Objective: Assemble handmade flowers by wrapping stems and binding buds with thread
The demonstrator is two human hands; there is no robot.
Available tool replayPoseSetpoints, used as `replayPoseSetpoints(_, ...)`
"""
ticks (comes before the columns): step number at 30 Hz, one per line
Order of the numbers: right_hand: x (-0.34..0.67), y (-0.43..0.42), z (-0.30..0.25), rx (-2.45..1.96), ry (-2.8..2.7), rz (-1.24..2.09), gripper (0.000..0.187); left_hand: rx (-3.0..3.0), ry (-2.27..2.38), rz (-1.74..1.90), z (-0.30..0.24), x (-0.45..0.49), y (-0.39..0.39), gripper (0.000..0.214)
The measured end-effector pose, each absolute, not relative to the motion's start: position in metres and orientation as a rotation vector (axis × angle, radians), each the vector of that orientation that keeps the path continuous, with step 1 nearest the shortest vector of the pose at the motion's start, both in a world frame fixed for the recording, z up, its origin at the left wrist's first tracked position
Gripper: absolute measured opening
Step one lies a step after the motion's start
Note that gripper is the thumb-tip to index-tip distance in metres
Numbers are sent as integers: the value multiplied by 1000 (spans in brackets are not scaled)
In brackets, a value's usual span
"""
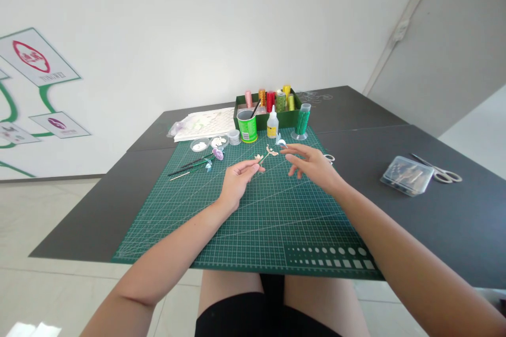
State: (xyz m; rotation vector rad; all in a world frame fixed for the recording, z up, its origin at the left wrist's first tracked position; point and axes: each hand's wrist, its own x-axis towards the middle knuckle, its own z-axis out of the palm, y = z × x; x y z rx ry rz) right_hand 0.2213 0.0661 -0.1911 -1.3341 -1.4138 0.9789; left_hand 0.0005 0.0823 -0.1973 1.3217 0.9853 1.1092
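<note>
My left hand (pixel 241 178) pinches the thin green stem of a small artificial flower sprig (pixel 270 152) with pale pink-cream blossoms, held above the green cutting mat (pixel 253 226). To its right hovers my right hand (pixel 306 162), fingers apart and curved toward the sprig. Just beyond its fingertips is a pale blue and white petal piece (pixel 280 141); whether the hand touches it, I cannot tell. On the mat at left lie a purple flower (pixel 217 154), a light blue one (pixel 208 165) and thin dark sticks (pixel 185 167).
Behind the hands stand a green can (pixel 248 129), a glue bottle (pixel 272 125), a green thread spool (pixel 302 121) and a box of thread spools (pixel 235 110). Small dishes (pixel 200 145) hold white pieces. At right are a clear plastic case (pixel 407 175) and scissors (pixel 445 175).
</note>
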Motion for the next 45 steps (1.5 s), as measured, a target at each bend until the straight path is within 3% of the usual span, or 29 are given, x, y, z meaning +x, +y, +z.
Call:
replayPoseSetpoints(4, 192, 52, -189, -1013, -1296, 1542, 64, 1322, 970, 1097, -196, 3, 78, 32)
replayPoseSetpoints(7, 181, 48, -194, -938, -1285, 1666, 62, 1324, 966, 1097, -196, 3, 76, 30)
replayPoseSetpoints(9, 178, 48, -197, -985, -1365, 1564, 56, 1312, 978, 1106, -196, 3, 77, 31)
replayPoseSetpoints(15, 180, 47, -198, -1264, -1745, 837, 27, 1311, 1031, 1129, -199, 1, 84, 35)
replayPoseSetpoints(19, 183, 46, -196, -1271, -1872, 659, 24, 1344, 1055, 1110, -202, -1, 87, 33)
replayPoseSetpoints(37, 200, 42, -170, -1124, -1618, 1208, 35, 2057, 1137, 682, -198, 1, 72, 12)
replayPoseSetpoints(45, 206, 47, -171, -1218, -1551, 994, 29, 2344, 1176, 514, -191, 2, 63, 11)
